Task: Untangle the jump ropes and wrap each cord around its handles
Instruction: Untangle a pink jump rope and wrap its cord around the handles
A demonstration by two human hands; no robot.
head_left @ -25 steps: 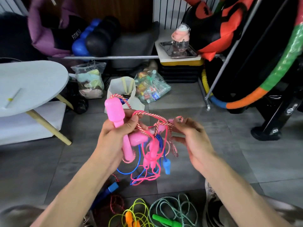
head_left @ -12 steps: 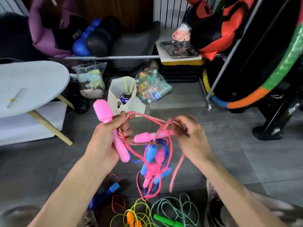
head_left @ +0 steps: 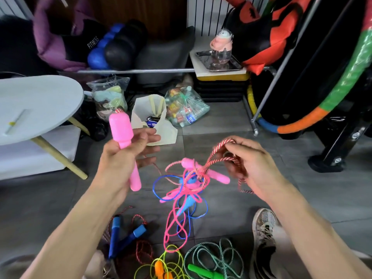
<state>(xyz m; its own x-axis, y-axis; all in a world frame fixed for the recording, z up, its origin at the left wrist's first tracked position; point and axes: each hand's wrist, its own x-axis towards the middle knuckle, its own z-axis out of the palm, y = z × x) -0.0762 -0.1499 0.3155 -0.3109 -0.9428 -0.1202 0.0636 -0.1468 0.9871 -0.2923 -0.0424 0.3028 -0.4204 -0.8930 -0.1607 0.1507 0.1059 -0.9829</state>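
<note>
Head view, near to far. On the floor nearest the person lie further ropes: a dark blue-handled pair (head_left: 124,239) below the left hand, then an orange-handled yellow cord (head_left: 161,266) and a green-handled teal cord (head_left: 207,264) below the knot.

The left hand (head_left: 120,168) is closed round the lower shaft of one pink handle (head_left: 124,146). That handle's long axis runs near upright, bulbous end up and away from the wrist, and its red-and-white cord end shows at the top. The index finger and thumb stick out loosely toward the right.

Between the two hands, and lower than both, hangs the tangle (head_left: 191,186): the second pink handle (head_left: 205,171) lies roughly level, its long axis pointing toward the right hand, with a thin pink cord and a blue cord (head_left: 161,188) knotted about it and a light blue handle (head_left: 185,206) dangling below.

The right hand (head_left: 251,164) pinches a loop of the red-and-white cord (head_left: 219,152) at its fingertips. The cord slopes down and left from that hand into the knot, and a loose end trails below the wrist.

Judgement: the right hand is nearer the knot, so the freeing pull likely falls to it, up and rightward along the cord, while the left hand anchors. The level handle could snag in the thin loops.

Beyond the left hand stands a pale tabletop (head_left: 40,101).
</note>
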